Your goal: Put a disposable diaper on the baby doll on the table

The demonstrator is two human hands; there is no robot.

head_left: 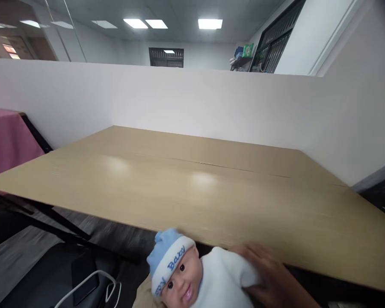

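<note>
The right hand, a bit blurry, holds a doll at its side. A blue and white hat is on its head, near the surface.

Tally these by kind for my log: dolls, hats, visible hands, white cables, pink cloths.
Doll: 1
Hat: 1
Right hand: 1
White cable: 1
Pink cloth: 1
Total: 5
</note>
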